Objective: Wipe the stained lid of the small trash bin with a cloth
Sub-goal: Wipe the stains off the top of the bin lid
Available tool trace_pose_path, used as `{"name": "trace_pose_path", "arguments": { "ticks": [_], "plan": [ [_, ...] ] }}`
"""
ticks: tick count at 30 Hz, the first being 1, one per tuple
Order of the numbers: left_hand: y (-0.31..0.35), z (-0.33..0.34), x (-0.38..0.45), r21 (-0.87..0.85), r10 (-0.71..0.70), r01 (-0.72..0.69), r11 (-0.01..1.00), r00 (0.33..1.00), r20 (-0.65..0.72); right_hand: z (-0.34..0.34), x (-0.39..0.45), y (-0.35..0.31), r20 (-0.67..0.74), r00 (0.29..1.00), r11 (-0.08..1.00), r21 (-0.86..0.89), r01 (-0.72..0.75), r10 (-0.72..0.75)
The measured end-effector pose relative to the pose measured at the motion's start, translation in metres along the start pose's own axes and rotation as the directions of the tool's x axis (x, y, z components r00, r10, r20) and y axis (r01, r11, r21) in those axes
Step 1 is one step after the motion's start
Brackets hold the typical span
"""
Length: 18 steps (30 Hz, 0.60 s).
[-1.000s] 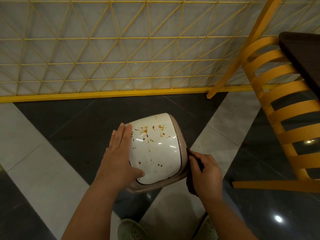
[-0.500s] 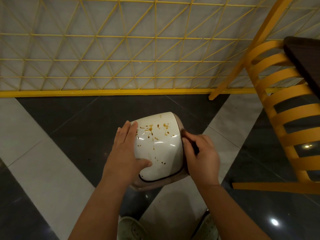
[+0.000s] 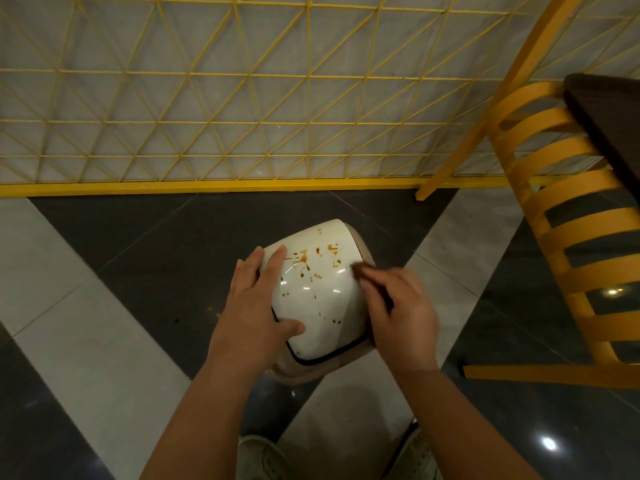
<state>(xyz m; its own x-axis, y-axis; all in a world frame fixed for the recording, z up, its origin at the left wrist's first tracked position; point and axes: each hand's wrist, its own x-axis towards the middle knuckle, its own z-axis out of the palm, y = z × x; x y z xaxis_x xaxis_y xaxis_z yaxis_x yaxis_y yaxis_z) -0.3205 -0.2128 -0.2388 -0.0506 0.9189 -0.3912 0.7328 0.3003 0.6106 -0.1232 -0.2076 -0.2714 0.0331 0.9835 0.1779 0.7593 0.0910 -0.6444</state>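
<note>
brown-stained white lid (image 3: 318, 296), no writing; left hand (image 3: 256, 306) flat on it, right hand (image 3: 398, 313) pinching dark cloth (image 3: 363, 271).

We have one view, worn on the head, looking forward and steeply down at the floor (image 3: 104, 341). It sits close above both forearms; the yellow lattice fence (image 3: 242, 98) spans 12 o'clock, a yellow chair (image 3: 554, 220) at 2 o'clock.

The left hand (image 3: 254, 306) lay flat on the stained white lid (image 3: 318, 292) at nine o'clock; at three o'clock the right hand (image 3: 398, 313) pinched a dark cloth (image 3: 360, 270) against the lid's edge.
</note>
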Motion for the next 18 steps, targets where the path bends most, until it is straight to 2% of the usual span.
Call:
{"name": "trace_pose_path", "arguments": {
  "ticks": [4,9,14,16,18],
  "plan": [
    [0.0,0.001,0.0,0.02,-0.021,0.021,1.0,1.0,0.001,0.004,0.023,-0.018,0.039,0.999,0.999,-0.038,-0.009,0.01],
    [0.003,0.0,0.002,-0.013,0.001,-0.002,1.0,1.0,-0.023,-0.004,-0.005,-0.01,0.15,0.982,0.989,-0.078,0.128,-0.115],
    [-0.004,0.004,0.001,-0.014,0.001,-0.001,1.0,1.0,-0.016,-0.009,0.038,-0.014,0.049,0.994,0.992,-0.085,-0.094,0.098],
    [-0.006,0.004,0.001,-0.024,0.001,-0.002,1.0,1.0,-0.032,-0.001,0.035,-0.026,0.065,0.996,0.994,-0.101,-0.052,0.058],
    [-0.006,0.002,0.002,-0.024,0.007,-0.008,1.0,0.999,-0.045,0.008,0.019,-0.039,0.151,0.988,0.994,-0.103,0.046,-0.03]
  ]
}}
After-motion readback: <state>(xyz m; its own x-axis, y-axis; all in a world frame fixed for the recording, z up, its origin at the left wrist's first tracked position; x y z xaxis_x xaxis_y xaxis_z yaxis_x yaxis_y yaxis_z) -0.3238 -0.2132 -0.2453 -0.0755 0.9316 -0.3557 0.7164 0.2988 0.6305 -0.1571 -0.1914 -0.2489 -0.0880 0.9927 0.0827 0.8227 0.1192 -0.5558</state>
